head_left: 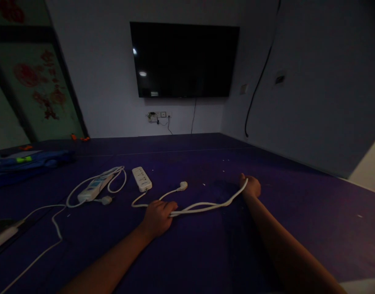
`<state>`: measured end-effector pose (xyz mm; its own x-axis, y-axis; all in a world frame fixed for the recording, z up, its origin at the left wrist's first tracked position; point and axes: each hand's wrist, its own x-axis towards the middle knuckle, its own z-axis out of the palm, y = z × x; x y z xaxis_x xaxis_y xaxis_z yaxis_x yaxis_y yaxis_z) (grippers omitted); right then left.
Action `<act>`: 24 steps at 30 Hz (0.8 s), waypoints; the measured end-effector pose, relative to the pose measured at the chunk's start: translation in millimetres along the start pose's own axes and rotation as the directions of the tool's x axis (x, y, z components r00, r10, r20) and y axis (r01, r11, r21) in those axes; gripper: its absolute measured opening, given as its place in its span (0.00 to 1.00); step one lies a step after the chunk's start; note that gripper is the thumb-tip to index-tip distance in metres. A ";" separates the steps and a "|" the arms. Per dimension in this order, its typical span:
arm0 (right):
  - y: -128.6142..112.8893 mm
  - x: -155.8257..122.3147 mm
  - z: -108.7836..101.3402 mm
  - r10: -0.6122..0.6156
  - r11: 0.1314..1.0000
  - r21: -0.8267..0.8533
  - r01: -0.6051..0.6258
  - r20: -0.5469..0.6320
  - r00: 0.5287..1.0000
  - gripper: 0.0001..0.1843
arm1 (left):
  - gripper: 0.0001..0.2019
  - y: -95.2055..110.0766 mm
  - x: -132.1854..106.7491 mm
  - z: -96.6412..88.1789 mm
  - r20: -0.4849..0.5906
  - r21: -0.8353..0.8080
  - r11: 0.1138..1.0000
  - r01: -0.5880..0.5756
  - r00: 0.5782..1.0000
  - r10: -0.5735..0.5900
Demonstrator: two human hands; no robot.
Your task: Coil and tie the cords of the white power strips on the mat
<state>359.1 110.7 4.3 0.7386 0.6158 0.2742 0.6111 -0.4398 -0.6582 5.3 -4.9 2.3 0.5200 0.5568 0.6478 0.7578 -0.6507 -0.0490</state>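
A white power cord (202,207) runs doubled between my two hands, low over the purple surface. My left hand (159,216) is closed around the strands near the end with the plug. Out to the right, my right hand (251,186) is closed on the far end of the doubled cord. Just beyond my left hand lie the cord's white plug (183,186) and a white power strip (142,179), both resting on the purple surface (187,249). The strip's cord leads into my left hand. My fingers partly hide the strands.
At left lies another white power strip (97,187) with its coiled cord and plug (106,200). A third white strip (3,238) sits at the left edge, its cord trailing. Blue fabric (28,161) lies farther back. A television (185,60) hangs on the wall above sockets (159,116).
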 end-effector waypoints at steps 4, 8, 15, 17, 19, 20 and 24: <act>0.7 -0.1 0.5 -0.013 1.000 0.005 0.013 -0.003 1.000 0.19 | 0.09 0.4 0.4 -1.1 0.005 -0.006 1.000 -0.020 1.000 0.020; 0.4 -0.6 0.6 -0.009 1.000 0.005 0.009 -0.011 1.000 0.19 | 0.09 1.2 0.6 -1.8 0.011 -0.023 0.999 -0.022 1.000 0.023; -2.3 -1.5 -1.5 -0.004 1.000 -0.019 0.004 0.001 1.000 0.19 | 0.10 2.3 1.3 -3.3 0.048 -0.028 1.000 -0.005 0.999 0.006; -3.1 -1.8 -2.3 -0.003 1.000 -0.027 0.004 0.008 1.000 0.19 | 0.10 3.1 1.8 -4.7 0.062 -0.027 1.000 -0.003 0.998 0.005; -3.8 -2.2 -3.0 -0.001 0.999 -0.035 0.001 0.013 1.000 0.19 | 0.09 3.7 2.1 -5.9 0.070 -0.019 1.000 0.000 0.998 0.001; -4.0 -2.4 -3.2 -0.001 0.999 -0.037 0.002 0.014 1.000 0.19 | 0.09 3.8 2.2 -6.2 0.071 -0.015 1.000 0.004 0.997 -0.003; -4.3 -3.8 -3.7 -0.006 0.999 -0.032 0.007 0.021 1.000 0.19 | 0.09 2.8 1.9 -4.8 0.051 -0.025 1.000 0.000 0.999 0.001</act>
<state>354.7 107.9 8.7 0.7286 0.6321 0.2637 0.6251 -0.4565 -0.6331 6.5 -8.2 7.0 0.5400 0.5817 0.6083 0.7480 -0.6630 -0.0301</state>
